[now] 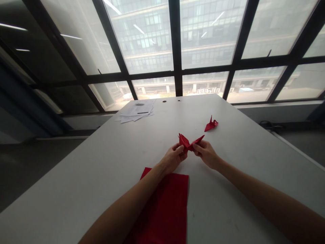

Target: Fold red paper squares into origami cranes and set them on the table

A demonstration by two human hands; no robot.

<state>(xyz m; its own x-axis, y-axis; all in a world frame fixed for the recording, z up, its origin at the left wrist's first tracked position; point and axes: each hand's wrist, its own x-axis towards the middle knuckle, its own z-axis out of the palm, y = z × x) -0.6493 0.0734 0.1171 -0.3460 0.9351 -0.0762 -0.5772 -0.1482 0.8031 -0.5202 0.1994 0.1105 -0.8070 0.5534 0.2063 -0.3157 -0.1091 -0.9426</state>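
Between my two hands is a red origami crane (187, 143), its pointed parts spread to the left and right. My left hand (175, 156) pinches its left side, the fingers closed on the paper. The thumb and fingers of my right hand (204, 153) grip the right side. A finished-looking red paper crane (211, 125) sits on the table beyond my right hand. Under my left forearm lies a red sheet of paper (169, 206), partly covered by that arm.
The white table (101, 176) stretches away toward the windows. A stack of white papers (137, 112) lies at its far left, with a small object and a dark pen-like stick on top. A round grommet (164, 101) and a small dark item (179, 100) are near the far edge.
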